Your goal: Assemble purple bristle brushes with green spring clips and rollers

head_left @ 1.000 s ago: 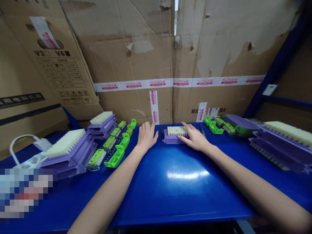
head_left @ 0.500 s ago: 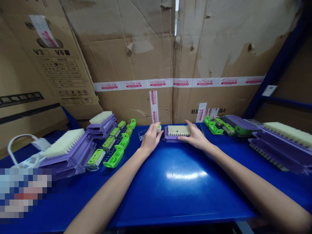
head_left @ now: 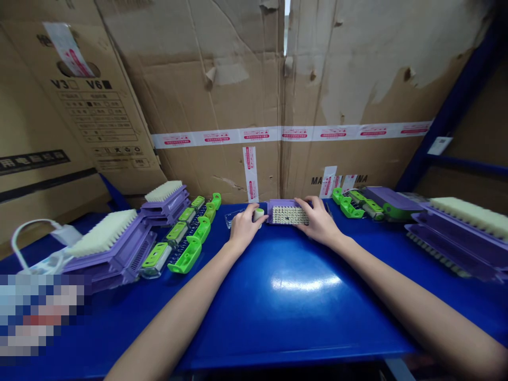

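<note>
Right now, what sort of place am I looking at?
Probably a workshop or small factory bench: a blue table bearing stacked purple brushes and rows of green parts, with cardboard standing behind.

Two bare human arms, seen from the wearer's own viewpoint. The left forearm (head_left: 180,304) and right forearm (head_left: 400,288) are uncovered along their whole visible length, from the wrist to the picture's edge, where each is cut off. Both are slim and smooth in outline, narrowest at the wrist and broadening gradually toward the elbow end. The left hand (head_left: 244,232) and right hand (head_left: 321,222) are bare as well, with narrow backs and slender fingers that taper at the tips. Soft light gives the upper surfaces a gentle sheen. The fingernails are too small and soft in focus to describe.
</note>
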The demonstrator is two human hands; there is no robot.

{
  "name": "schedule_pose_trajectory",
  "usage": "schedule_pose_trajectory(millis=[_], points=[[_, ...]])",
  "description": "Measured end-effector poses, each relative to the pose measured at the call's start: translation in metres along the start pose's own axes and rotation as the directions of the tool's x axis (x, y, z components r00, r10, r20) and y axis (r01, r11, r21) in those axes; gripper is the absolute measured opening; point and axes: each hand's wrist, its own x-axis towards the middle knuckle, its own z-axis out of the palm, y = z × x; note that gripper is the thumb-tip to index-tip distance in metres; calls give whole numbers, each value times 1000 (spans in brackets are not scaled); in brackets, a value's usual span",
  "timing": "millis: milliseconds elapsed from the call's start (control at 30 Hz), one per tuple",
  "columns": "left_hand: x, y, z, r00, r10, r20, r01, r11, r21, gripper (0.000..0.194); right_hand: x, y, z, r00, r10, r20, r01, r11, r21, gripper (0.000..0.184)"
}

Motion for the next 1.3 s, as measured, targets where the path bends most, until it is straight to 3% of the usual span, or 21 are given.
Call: schedule_pose_trajectory(millis=[100,233,500,833,1300], points=[[-2,6,-5,998,39,43,-47,980,191,33,0,-1,-2,1000,-2,15,2,1000,-11,65],[-4,10,-7,988,59,140,-102,940,325,39,-1,-3,-3,1000,-15,25,15,1000,-4,68],[-4,12,-9,977,-11,215,-72,926,371,39,0,-5,-4,998,-62,-8,63,994,91,70],[-1,11,-9,978,-79,191,5,934,358,36,2,3,-1,996,-85,1,84,985,148,66],[3,0,-5,984,-155,83,150,986,72,34,6,8,-5,999,-38,3,36,973,227,71]])
